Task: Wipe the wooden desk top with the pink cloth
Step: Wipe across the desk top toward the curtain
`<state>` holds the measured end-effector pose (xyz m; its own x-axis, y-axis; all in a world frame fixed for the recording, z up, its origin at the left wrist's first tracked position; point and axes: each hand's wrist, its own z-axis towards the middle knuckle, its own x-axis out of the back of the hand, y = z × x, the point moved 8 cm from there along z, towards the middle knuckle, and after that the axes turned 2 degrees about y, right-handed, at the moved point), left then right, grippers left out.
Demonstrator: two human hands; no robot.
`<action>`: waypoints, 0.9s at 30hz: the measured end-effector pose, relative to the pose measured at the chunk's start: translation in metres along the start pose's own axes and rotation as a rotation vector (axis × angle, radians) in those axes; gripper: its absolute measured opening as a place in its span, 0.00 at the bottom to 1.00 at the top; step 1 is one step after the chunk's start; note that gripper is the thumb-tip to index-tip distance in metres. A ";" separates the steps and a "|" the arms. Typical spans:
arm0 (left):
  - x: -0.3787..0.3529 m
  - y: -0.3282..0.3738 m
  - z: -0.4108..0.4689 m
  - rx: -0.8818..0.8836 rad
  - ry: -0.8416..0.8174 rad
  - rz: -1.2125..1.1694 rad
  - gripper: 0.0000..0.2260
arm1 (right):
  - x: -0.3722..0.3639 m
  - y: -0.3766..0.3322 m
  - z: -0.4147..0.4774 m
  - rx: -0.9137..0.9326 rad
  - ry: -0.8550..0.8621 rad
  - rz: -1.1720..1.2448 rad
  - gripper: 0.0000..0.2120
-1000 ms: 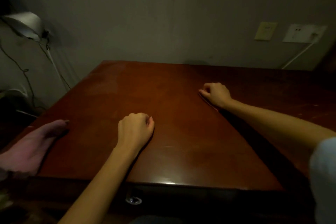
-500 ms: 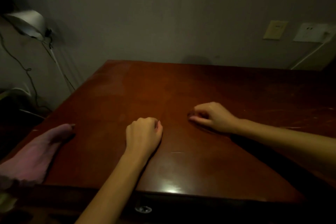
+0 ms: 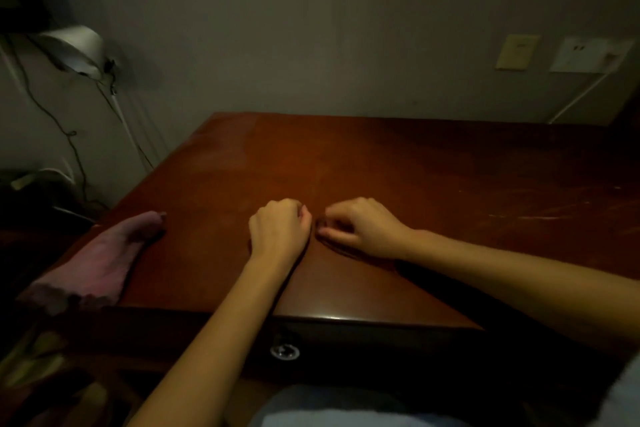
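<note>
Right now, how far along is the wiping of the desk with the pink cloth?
Done: no wiped area shows in this dim light. In hand: nothing; the left hand and right hand rest mid-desk with curled fingers, apart from the pink cloth, which lies untouched at the near left corner of the desk top. Left: take the cloth, wipe the whole top.

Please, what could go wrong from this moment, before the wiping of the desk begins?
1. The pink cloth lies at the near left corner of the wooden desk, partly over the edge. Neither the left hand nor the right hand holds it, so a careless grab might push it off.
2. The light is dim, so streaks or missed patches may be hard to notice.
</note>
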<state>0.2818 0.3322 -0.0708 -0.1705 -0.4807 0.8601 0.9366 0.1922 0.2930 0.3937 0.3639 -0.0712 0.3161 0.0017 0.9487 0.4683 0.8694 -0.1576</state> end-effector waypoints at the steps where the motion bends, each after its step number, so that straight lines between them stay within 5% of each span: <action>1: 0.000 -0.001 -0.001 0.001 0.003 0.005 0.15 | 0.003 -0.008 -0.020 0.034 -0.044 0.036 0.10; 4: -0.003 0.001 -0.002 -0.027 -0.011 -0.005 0.16 | 0.022 0.025 -0.059 -0.046 -0.086 0.023 0.13; 11: -0.002 0.002 -0.001 -0.035 -0.013 0.007 0.16 | 0.024 0.121 -0.013 -0.475 0.109 -0.164 0.13; 14: 0.000 0.001 0.000 -0.002 0.002 -0.017 0.15 | 0.012 0.073 0.005 -0.397 0.109 -0.170 0.12; 20: 0.003 -0.004 -0.001 0.036 0.023 -0.028 0.15 | 0.009 -0.049 -0.067 0.061 -0.069 0.035 0.11; 24: 0.001 -0.001 -0.004 0.006 0.015 -0.025 0.16 | 0.038 0.010 -0.099 -0.122 -0.035 0.058 0.16; 27: 0.002 0.001 -0.003 -0.006 0.009 -0.006 0.15 | 0.044 0.074 -0.088 -0.371 0.069 -0.041 0.10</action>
<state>0.2833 0.3285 -0.0703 -0.1728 -0.4899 0.8545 0.9374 0.1844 0.2953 0.5150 0.3851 -0.0657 0.3400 -0.0740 0.9375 0.7449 0.6297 -0.2205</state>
